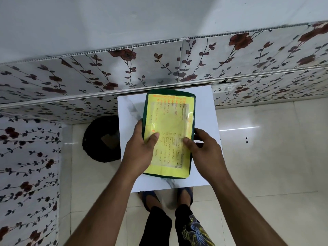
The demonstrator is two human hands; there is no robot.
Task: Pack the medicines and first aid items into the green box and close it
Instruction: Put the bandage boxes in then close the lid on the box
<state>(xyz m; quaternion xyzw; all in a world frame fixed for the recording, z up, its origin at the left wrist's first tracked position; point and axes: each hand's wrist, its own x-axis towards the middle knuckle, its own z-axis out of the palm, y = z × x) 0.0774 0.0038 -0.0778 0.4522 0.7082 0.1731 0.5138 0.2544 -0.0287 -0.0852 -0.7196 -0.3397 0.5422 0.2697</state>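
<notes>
The green box (pixel 169 112) lies on a small white marble-look table (pixel 207 118), with its lid down. A yellow sheet with orange and dark handwriting covers the whole lid. My left hand (pixel 140 148) grips the box's left edge, thumb pressed on the yellow sheet. At the right edge my right hand (pixel 204 148) holds the box the same way, thumb on the lid and fingers around the side. No medicines or first aid items are visible outside the box.
A dark round basket (pixel 101 139) stands on the floor left of the table. Floral-patterned wall panels (pixel 71 82) run behind and to the left. Glossy cream floor tiles (pixel 266 148) spread to the right. My feet in sandals (pixel 166 197) stand just under the table's near edge.
</notes>
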